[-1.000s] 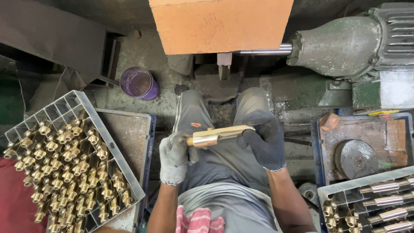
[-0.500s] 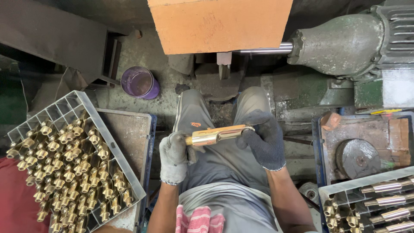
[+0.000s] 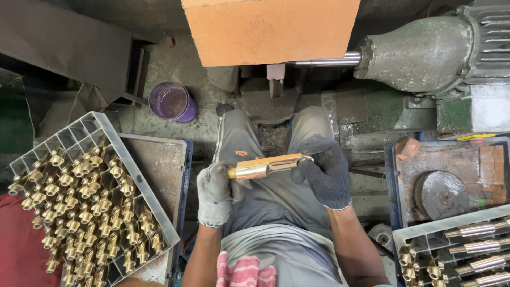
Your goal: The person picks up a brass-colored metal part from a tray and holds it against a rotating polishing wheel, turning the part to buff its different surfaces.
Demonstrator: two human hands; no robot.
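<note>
The person is sitting over their own lap, holding one shiny brass fitting (image 3: 268,166) across both knees. The left hand (image 3: 215,192), in a pale grey glove, is closing its fingers (image 3: 226,175) around the thicker, left end of the fitting; the right hand (image 3: 324,170), in a dark glove, is pinching the thinner, right end. The piece is lying almost level between the two sets of fingers, tilting slightly up toward the right.

By the look of it, this is a checking or turning-over step: the fitting is being held up for the eye rather than pressed to any tool. The next move would seem to call for a firm grip at one end, so the other hand can let go without the piece dropping.

Counting: one fitting in hand. Left of the left fingers, a grey divided crate (image 3: 101,127) is holding brass fittings packed too densely to count, many dozens. Below and right of the right fingers, a second crate (image 3: 451,229) is showing about four long silvery-brass pieces and several small brass ones. Above the left fingers, one purple cup (image 3: 171,101) is standing on the floor. Beyond the right fingers, one grey motor (image 3: 419,53) is sitting with its shaft (image 3: 324,61) running behind an orange block (image 3: 271,29).
</note>
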